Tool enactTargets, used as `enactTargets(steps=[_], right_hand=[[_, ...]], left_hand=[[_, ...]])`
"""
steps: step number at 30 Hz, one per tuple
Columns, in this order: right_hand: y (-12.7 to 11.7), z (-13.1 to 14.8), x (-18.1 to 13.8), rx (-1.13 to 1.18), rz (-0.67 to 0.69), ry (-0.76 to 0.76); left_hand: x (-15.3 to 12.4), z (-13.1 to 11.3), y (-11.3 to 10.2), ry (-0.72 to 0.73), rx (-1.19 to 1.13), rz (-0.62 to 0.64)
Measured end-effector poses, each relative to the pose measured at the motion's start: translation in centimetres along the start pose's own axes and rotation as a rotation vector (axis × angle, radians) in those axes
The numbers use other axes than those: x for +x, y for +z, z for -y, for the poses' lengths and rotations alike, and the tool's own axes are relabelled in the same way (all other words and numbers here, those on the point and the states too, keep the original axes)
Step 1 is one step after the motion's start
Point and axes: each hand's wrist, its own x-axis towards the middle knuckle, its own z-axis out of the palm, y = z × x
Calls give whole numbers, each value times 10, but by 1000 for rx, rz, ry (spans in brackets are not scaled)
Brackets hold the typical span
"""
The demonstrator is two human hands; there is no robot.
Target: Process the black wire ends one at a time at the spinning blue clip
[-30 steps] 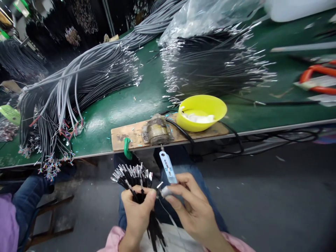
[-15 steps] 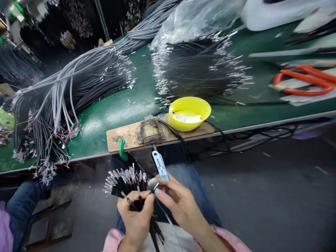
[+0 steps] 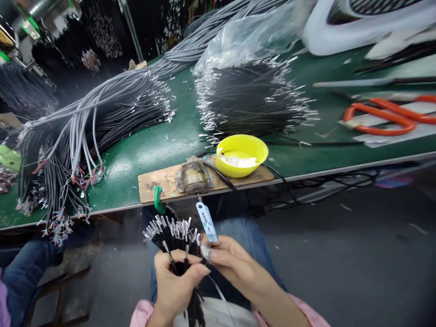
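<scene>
My left hand (image 3: 175,284) is closed round a bundle of thin black wires (image 3: 173,234) whose silvery stripped tips fan upward over my lap. My right hand (image 3: 230,265) sits just to the right of it, fingers pinched on a small blue-handled tool (image 3: 206,221) that points up, and touching the wire tips. Both hands are below the table edge, in front of a wooden board (image 3: 163,180) that carries a grey metal block (image 3: 193,176) and a yellow bowl (image 3: 242,154).
On the green table (image 3: 153,145) lie a big heap of grey cables (image 3: 91,113), a stack of black wires with tinned ends (image 3: 248,97) under a plastic bag, and orange-handled scissors (image 3: 384,118). Another person's jeans-clad leg (image 3: 23,268) is at the left.
The view has shifted slightly. My right hand has moved left against the bundle, with the blue tool now close over the wire tips.
</scene>
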Motion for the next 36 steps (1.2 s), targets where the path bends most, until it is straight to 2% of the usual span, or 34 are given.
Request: enactTargets(steps=[3,5,7,9,12,16,21,28,34,36], right_hand=[[-4,14,11,-88,-96,-55],[-4,24,19,-184,-247,-156],[-2,33,26,-276,-313,-253],[3,40,32,-330,-259,-256],[12,43,36,-266,-166,-158],[20,41,37,-117,-197,-133],[23,40,39,-48,-196,-122],[2,25,37,-71,-372,-134],[-19,3,19,-251,-410,-177],[-22,-3,11,-340,-420,-202]], left_hand=[[-6,3,3,82,-5,-88],[-10,4,6,130,-10,-118],[-12,4,9,154,-15,-136],[-12,1,12,169,-17,-154],[-10,-4,18,202,-19,-175],[-8,-7,27,230,-14,-180],[-9,-7,32,235,12,-170],[-14,-3,25,206,29,-191],[-16,1,18,135,60,-189],[-14,4,15,72,67,-198]])
